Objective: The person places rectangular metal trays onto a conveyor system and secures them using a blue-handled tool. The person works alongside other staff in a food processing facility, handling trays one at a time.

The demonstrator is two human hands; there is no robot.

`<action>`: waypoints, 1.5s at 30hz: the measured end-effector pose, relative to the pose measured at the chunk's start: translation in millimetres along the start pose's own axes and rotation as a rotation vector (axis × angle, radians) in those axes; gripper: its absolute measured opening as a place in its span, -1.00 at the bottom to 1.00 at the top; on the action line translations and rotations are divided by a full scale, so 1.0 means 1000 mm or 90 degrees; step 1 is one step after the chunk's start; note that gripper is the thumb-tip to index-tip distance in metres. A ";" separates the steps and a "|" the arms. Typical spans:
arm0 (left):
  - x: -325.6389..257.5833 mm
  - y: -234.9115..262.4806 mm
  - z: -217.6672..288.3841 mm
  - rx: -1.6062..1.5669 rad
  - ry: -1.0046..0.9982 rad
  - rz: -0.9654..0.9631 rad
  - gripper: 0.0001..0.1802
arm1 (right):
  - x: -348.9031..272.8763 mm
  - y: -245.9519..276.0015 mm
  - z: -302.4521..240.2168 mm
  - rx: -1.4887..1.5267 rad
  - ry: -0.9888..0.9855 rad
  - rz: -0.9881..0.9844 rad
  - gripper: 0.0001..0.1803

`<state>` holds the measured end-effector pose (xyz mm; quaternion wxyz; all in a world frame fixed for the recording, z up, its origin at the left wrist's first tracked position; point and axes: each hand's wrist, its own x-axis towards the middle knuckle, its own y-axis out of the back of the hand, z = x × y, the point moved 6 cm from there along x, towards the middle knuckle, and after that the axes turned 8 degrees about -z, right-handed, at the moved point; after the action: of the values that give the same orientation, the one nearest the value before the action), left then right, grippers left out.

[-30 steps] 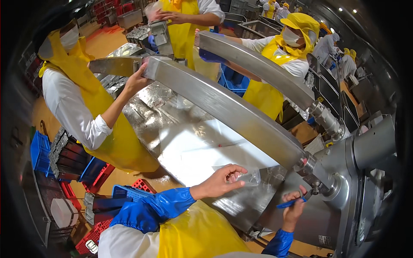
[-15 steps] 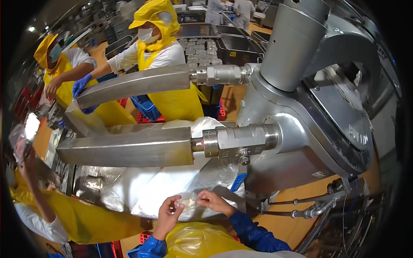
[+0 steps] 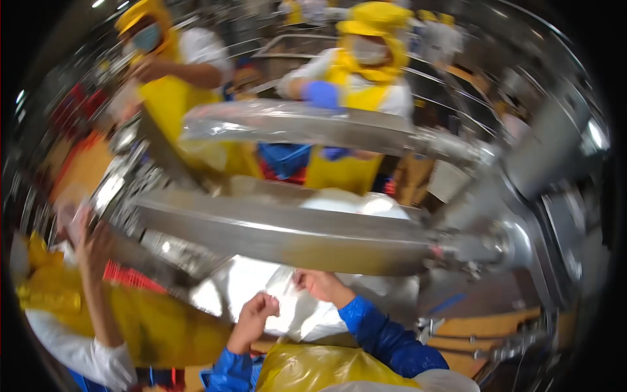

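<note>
Silver tabletop (image 3: pixel 385 297) | clear plastic (image 3: pixel 281 283) pinched in right fingers (image 3: pixel 300 279) | left fingers (image 3: pixel 268 303) beside, hold unclear

A long metal tube (image 3: pixel 287 232) runs crosswise, joined at its right end to a large grey machine (image 3: pixel 516 228). In front of the tube, the wearer's right hand (image 3: pixel 321 287) pinches thin clear plastic (image 3: pixel 281 282); the left hand (image 3: pixel 253 318) is just beside it, fingers curled, its grip blurred. Beyond the tube, a co-worker in a yellow apron (image 3: pixel 343 166) stands behind a second tube (image 3: pixel 382 130) with clear wrap (image 3: pixel 241 121) on its far end.
</note>
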<state>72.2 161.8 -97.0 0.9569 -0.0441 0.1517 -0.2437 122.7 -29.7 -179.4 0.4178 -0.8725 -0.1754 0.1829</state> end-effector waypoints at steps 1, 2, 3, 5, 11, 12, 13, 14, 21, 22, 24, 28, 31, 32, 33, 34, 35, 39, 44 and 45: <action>0.003 0.021 0.015 -0.052 0.001 0.012 -0.79 | 0.028 0.002 0.007 0.025 -0.027 -0.129 -0.83; 0.007 0.047 0.022 -0.238 -0.034 0.012 -0.82 | 0.054 0.000 0.014 0.048 -0.046 -0.165 -0.83; 0.014 0.075 0.038 -0.297 -0.110 0.030 -0.85 | 0.073 0.002 0.019 0.048 -0.056 -0.108 -0.83; 0.017 0.132 0.053 -0.442 -0.157 0.121 -0.88 | 0.099 0.008 0.028 0.023 -0.069 0.015 -0.83; 0.040 0.266 0.080 -0.464 -0.182 0.323 -0.85 | 0.124 0.002 0.052 -0.055 -0.101 0.077 -0.82; 0.043 0.281 0.091 -0.444 -0.188 0.345 -0.84 | 0.129 0.000 0.057 -0.058 -0.105 0.076 -0.82; 0.039 0.298 0.095 -0.434 -0.201 0.361 -0.83 | 0.137 -0.005 0.064 -0.057 -0.114 0.067 -0.82; 0.037 0.310 0.105 -0.416 -0.276 0.321 -0.83 | 0.148 -0.009 0.070 -0.055 -0.119 0.060 -0.81; 0.027 0.254 0.219 0.289 -0.446 0.499 -0.80 | 0.186 -0.019 0.087 -0.002 -0.111 0.031 -0.80; 0.024 0.241 0.224 0.313 -0.453 0.503 -0.81 | 0.179 -0.017 0.083 0.003 -0.103 0.036 -0.80; 0.019 0.212 0.225 0.309 -0.438 0.436 -0.83 | 0.170 -0.016 0.077 0.012 -0.094 0.036 -0.79; 0.027 0.115 0.210 0.364 -0.366 0.342 -0.85 | 0.129 0.002 0.056 0.037 -0.057 0.060 -0.78; 0.025 0.038 0.209 0.354 -0.364 0.254 -0.92 | 0.100 0.014 0.036 0.051 -0.031 0.065 -0.77; 0.026 0.012 0.208 0.359 -0.373 0.232 -0.94 | 0.089 0.020 0.026 0.055 -0.017 0.069 -0.77; 0.027 -0.016 0.209 0.386 -0.389 0.203 -0.95 | 0.079 0.027 0.019 0.061 -0.002 0.072 -0.76; 0.027 -0.041 0.210 0.413 -0.406 0.177 -0.95 | 0.068 0.032 0.010 0.067 0.012 0.072 -0.76; 0.028 -0.064 0.209 0.385 -0.412 0.146 -0.94 | 0.056 0.039 0.000 0.071 0.032 0.075 -0.76; 0.034 -0.131 0.201 0.355 -0.393 0.109 -0.91 | -0.021 0.076 -0.042 0.085 0.124 0.098 -0.74; 0.028 -0.181 0.187 0.324 -0.436 0.102 -0.89 | -0.185 0.111 -0.010 -0.052 0.123 0.160 -0.77; 0.026 -0.203 0.185 0.267 -0.398 0.071 -0.90 | -0.225 0.125 0.010 -0.042 0.112 0.225 -0.75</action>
<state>59.3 -27.2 103.7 0.9571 0.0885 -0.1987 -0.1914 -58.8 -200.2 -245.9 0.3641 -0.9155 0.0116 0.1707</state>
